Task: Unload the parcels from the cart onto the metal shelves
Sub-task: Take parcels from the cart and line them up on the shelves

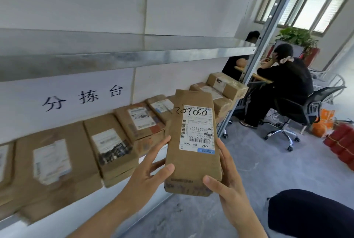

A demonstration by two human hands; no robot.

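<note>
Both hands: left hand (pixel 147 176), right hand (pixel 228 186) | fingers clamped on parcel (pixel 193 142) | beside shelf (pixel 122 57)

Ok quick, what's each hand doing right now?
Left hand: closed on the brown parcel, gripping its left edge.
Right hand: closed on the same parcel, gripping its right edge.

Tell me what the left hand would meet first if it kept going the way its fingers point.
Probably the held parcel itself, which the left hand already grips. Beyond it, the line heads toward the parcels stacked at the shelf's far end, though depth is unclear.
</note>
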